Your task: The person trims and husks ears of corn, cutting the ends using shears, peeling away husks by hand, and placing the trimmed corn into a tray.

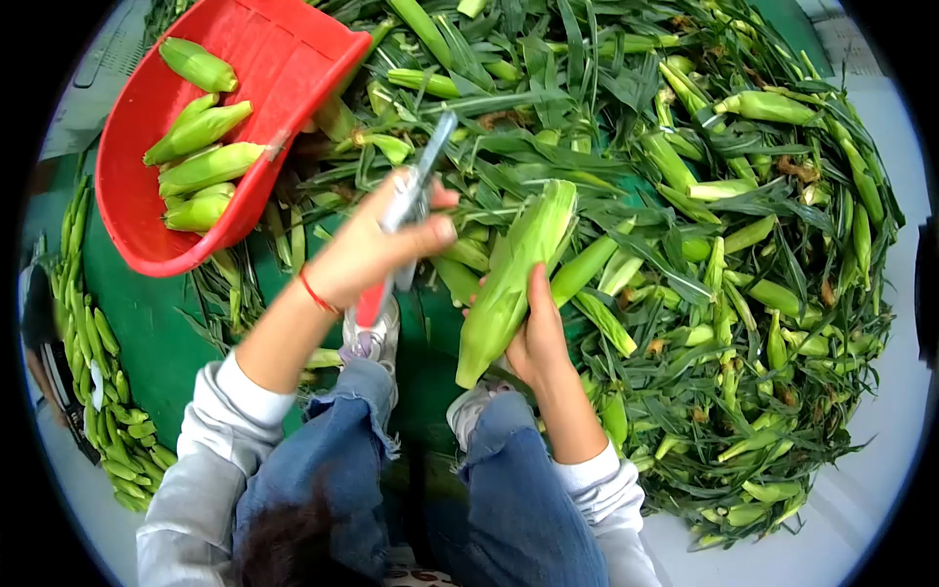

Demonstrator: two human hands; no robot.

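Note:
My left hand (367,240) is closed around a knife (416,186) with a grey body and a red end; its narrow tip points up and away, slightly blurred. In my right hand (538,338) lies a thick ear of corn (514,274) in pale green husk, tilted with its cut-looking end up and right. The thumb rests along the husk's right side, and most fingers are hidden beneath. The knife is left of the ear, apart from it.
A red scoop-shaped bin (117,210) at upper left holds several husked ears. A large heap of corn and leaves (704,284) spreads ahead and right. More ears (108,391) lie in a row at far left on the green floor (147,333). My shoes (474,411) stand below my hands.

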